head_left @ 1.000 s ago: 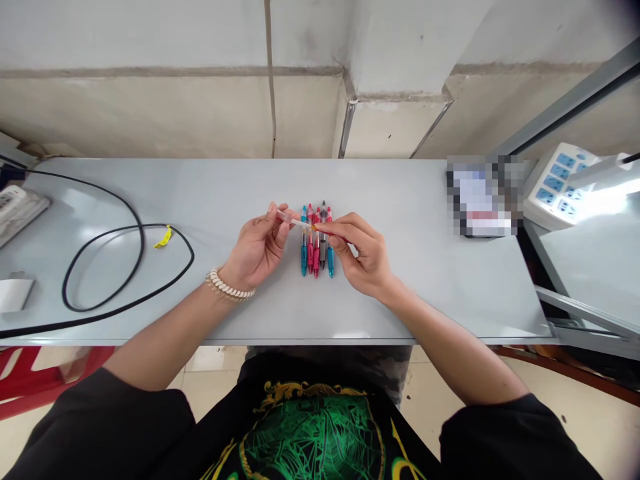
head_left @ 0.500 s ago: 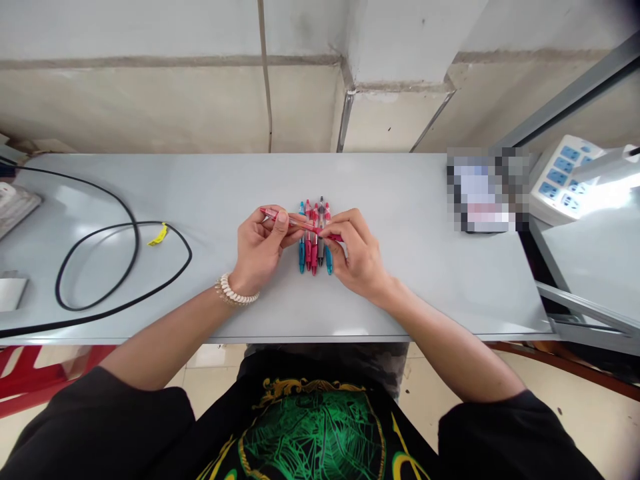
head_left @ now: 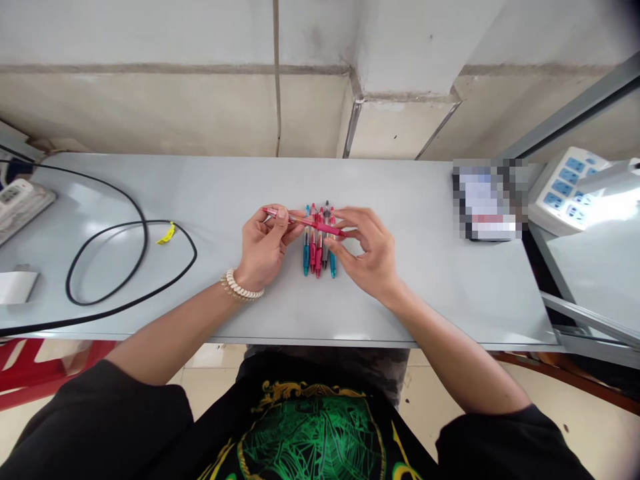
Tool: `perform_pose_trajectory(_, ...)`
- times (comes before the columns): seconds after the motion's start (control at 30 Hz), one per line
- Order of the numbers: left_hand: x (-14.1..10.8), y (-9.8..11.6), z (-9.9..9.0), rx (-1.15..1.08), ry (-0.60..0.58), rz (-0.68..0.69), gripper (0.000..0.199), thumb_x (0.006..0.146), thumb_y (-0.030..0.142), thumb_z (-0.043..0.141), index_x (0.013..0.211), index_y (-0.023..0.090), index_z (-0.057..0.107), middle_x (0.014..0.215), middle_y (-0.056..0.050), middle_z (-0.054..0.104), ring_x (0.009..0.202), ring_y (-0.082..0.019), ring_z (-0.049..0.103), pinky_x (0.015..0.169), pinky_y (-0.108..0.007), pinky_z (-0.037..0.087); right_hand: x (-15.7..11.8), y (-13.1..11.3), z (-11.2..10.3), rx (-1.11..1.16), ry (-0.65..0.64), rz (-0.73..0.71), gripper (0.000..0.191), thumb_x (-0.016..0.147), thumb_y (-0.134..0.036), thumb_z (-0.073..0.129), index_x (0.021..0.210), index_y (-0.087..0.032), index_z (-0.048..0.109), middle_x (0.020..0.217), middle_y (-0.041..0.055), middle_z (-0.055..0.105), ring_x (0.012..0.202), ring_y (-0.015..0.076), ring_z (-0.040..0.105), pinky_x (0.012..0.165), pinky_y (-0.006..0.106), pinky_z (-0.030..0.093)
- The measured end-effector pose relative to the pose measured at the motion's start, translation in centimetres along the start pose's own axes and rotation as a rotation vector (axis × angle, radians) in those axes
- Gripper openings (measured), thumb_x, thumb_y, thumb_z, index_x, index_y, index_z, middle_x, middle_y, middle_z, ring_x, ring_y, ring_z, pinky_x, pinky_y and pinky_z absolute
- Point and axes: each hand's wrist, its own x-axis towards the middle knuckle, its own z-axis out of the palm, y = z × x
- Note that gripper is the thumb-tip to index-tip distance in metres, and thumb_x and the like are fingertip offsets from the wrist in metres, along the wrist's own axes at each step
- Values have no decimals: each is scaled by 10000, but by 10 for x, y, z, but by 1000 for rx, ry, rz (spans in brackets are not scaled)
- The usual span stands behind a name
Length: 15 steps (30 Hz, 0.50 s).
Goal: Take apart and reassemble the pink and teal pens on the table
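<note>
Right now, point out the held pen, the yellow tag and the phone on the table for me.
Pen [head_left: 329, 229]: head view, on its pink grip.
Yellow tag [head_left: 167, 234]: head view, on its middle.
Phone [head_left: 481, 200]: head view, on its blurred screen.

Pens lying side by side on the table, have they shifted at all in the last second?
No, the row of pens lies in the same place on the table, judged against the yellow tag; only the view has shifted slightly.

A slim pen [head_left: 305, 221] with a clear barrel and pink-red grip is held above the surface [head_left: 440, 293], slanting down to the right.
</note>
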Motion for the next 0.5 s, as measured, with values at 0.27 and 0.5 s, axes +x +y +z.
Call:
perform_pose_trajectory(0.27, -1, 2, 2, -9, -1, -18, 391, 794, 460, 912, 873, 184, 646, 952, -34, 814, 862, -123, 792, 822, -211, 662, 1, 0, -3, -52, -28, -60, 112, 995, -286, 686, 1054, -245, 772, 1028, 48, 783, 867, 171, 754, 764, 344, 676)
perform_pose_trajectory(0.5, 0, 1, 0, -34, -17, -20, 363, 827, 445, 891, 887, 175, 656, 953, -47, 819, 878, -128, 799, 803, -192, 658, -1, 1, -4, -55, -84, -49, 182, 1028, -261, 633, 1159, -231, 757, 1030, 50, 794, 850, 157, 771, 755, 317, 680)
